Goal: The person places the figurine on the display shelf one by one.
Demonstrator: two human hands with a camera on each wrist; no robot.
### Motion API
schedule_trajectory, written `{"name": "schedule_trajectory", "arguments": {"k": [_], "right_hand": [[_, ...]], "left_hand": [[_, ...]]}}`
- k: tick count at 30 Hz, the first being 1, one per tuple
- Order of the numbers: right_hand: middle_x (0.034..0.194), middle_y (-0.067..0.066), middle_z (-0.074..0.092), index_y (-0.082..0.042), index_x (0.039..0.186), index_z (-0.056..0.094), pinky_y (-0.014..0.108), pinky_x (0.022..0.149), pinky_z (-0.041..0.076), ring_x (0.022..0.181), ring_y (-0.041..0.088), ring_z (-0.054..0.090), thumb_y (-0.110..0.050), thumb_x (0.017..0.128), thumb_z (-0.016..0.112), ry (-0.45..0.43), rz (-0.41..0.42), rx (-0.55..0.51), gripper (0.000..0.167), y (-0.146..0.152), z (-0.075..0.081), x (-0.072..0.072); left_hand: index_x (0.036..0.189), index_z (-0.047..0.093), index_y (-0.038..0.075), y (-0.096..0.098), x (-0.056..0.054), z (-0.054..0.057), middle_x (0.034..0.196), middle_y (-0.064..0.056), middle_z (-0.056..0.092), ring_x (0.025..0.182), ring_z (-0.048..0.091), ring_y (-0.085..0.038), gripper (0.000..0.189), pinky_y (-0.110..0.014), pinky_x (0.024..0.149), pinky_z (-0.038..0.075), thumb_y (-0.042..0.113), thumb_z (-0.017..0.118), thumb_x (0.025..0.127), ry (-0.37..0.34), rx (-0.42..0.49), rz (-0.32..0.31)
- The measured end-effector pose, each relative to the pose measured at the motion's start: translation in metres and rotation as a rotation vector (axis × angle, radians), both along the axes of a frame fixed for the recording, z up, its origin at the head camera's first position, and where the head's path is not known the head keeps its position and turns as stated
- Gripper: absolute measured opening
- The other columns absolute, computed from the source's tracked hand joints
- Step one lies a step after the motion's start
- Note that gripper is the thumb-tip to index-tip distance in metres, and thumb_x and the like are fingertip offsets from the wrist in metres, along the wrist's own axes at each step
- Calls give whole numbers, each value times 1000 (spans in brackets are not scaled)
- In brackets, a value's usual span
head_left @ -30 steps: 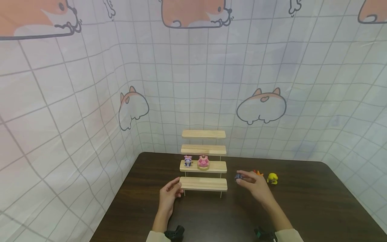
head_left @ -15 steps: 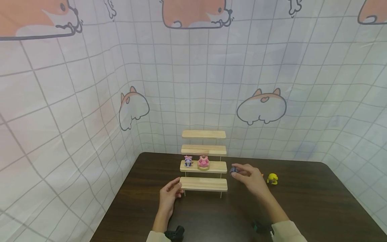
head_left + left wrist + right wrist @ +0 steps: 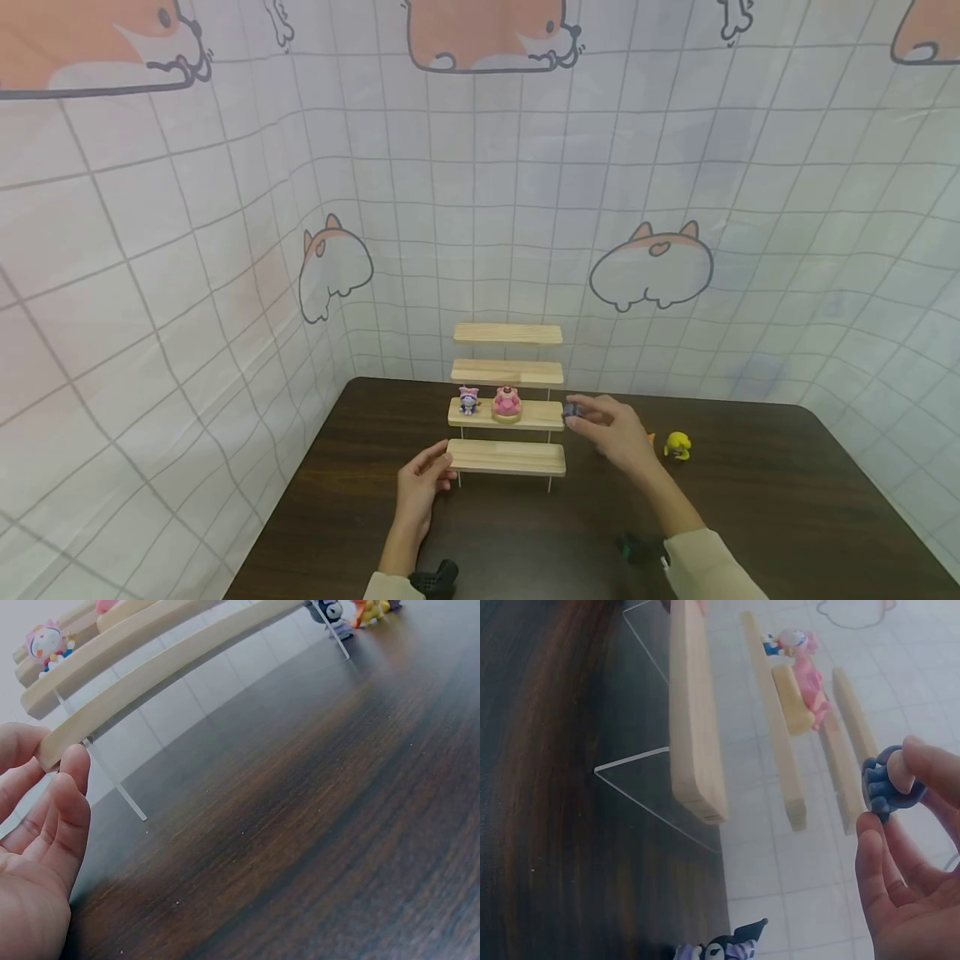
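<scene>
My right hand [image 3: 611, 432] pinches a small dark-blue figurine [image 3: 889, 782] between thumb and fingers, held up by the right end of the second-lowest step [image 3: 536, 414] of a wooden tiered display stand. Whether the figurine touches that step, I cannot tell. On the same step stand a purple-and-white figurine [image 3: 468, 402] at the left and a pink figurine [image 3: 507, 406] on a tan base near the middle. My left hand [image 3: 417, 492] grips the left end of the lowest step [image 3: 142, 690], thumb on top and fingers beneath.
On the dark wood table [image 3: 750, 500], a yellow figurine [image 3: 677, 446] stands to the right, with an orange one [image 3: 651, 437] mostly behind my right hand. A black-and-purple figurine [image 3: 724, 949] shows in the right wrist view. A grid-patterned cloth [image 3: 510, 208] hangs behind.
My right hand has carried the blue figurine left and slightly up, from beside the stand to the second-lowest step's right end. My left hand has stayed on the lowest step.
</scene>
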State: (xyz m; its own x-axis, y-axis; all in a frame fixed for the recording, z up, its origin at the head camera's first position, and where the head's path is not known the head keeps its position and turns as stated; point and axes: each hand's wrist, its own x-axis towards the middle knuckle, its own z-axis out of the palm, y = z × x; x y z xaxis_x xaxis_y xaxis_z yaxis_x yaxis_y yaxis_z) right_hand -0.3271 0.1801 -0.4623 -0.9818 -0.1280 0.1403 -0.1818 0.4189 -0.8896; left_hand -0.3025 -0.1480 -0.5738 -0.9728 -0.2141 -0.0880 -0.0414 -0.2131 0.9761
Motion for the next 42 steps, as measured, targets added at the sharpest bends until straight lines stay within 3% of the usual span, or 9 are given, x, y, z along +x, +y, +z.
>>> {"name": "schedule_trajectory", "arguments": {"k": [8, 15, 26, 42], "right_hand": [[134, 14, 66, -19, 136, 68, 52, 94, 55, 121, 36, 66, -43, 92, 75, 47, 1, 53, 50, -4, 1, -14], [135, 18, 64, -17, 135, 68, 57, 99, 53, 123, 40, 64, -37, 93, 76, 47, 40, 24, 48, -11, 2, -20], [130, 23, 65, -10, 132, 70, 49, 93, 58, 118, 42, 67, -28, 92, 78, 66, 44, 17, 45, -26, -5, -34], [128, 17, 66, -14, 133, 69, 47, 91, 59, 118, 38, 67, -27, 93, 77, 16, 41, 64, 43, -33, -16, -42]], "left_hand": [[135, 65, 1, -1, 0, -1, 88, 3, 73, 72, 68, -10, 42, -22, 61, 55, 17, 72, 97, 6, -1, -4], [135, 65, 1, -2, 0, -1, 86, 4, 73, 72, 68, -10, 42, -22, 61, 55, 17, 72, 97, 5, -1, -5], [135, 65, 1, -2, -1, -1, 87, 3, 73, 72, 68, -10, 41, -22, 62, 55, 17, 71, 97, 9, -5, -3], [133, 66, 1, 0, 0, 0, 89, 2, 74, 72, 68, -10, 40, -21, 62, 55, 16, 72, 97, 5, 3, -3]]}}
